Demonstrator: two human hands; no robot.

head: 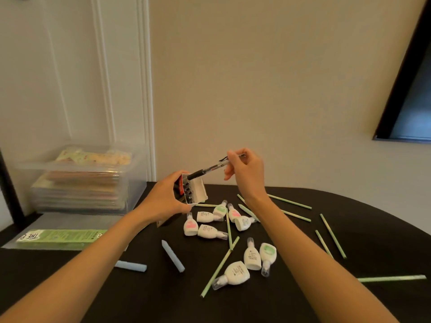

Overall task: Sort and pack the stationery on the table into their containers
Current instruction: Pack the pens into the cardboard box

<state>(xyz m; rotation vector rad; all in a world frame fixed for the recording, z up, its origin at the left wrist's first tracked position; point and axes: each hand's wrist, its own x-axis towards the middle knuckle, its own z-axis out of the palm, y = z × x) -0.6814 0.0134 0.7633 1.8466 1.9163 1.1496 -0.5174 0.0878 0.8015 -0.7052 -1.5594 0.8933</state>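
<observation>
Small white squeeze bottles (252,257) and thin pale-green sticks (218,269) lie scattered on the black table (377,252). Above them the left hand (163,199) grips a small open white-and-red card box (197,191), seemingly holding dark pens. The right hand (247,173) pinches a black-gripped clear pen (210,169), its tip at the box's mouth.

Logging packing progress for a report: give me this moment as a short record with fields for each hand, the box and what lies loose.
left hand: grips the open pen box
right hand: pinches a black pen, its lower end at the box's mouth
box contents: several dark pens
loose on table: nine white bottles, green sticks, two blue sticks
far left: green carton, clear bin
</observation>
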